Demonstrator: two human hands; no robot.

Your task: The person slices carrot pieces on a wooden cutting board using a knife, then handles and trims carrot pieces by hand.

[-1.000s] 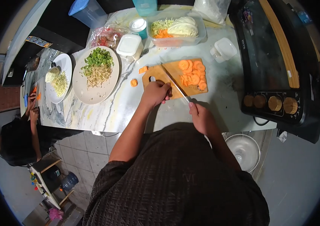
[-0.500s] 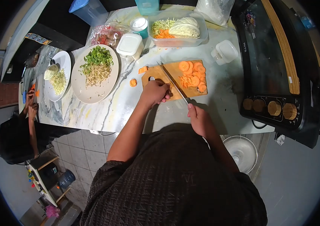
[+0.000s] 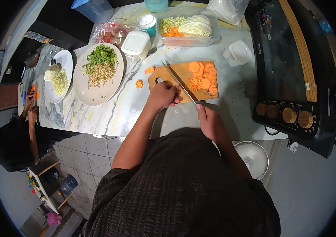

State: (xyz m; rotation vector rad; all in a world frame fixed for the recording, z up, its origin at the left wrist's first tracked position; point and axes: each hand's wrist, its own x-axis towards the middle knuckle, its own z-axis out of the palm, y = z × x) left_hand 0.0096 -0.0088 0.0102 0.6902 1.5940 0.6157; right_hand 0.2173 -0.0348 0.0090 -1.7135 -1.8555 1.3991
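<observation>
Gripping the knife [image 3: 178,81] handle, right hand [image 3: 209,121] has fingers closed; left hand [image 3: 164,96] curls over the cutting board [image 3: 168,73], can't tell what its fingers hold; carrot slices [image 3: 204,74] lie on the board's right part; board sits on desk [image 3: 130,103], two carrot pieces [image 3: 139,83] just left of it.

Two plates, one white [image 3: 49,90] and one beige [image 3: 104,94], sat on the table [image 3: 130,106], along with one cutting board [image 3: 185,70]. There was one long knife [image 3: 179,83], one large clear box [image 3: 191,42] and one round teal tub [image 3: 148,28]. Two carrot pieces [image 3: 139,84] lay off the board; the carrot slices [image 3: 206,83] overlapped too much to count. One oven [image 3: 280,59] had four knobs [image 3: 289,115].
</observation>
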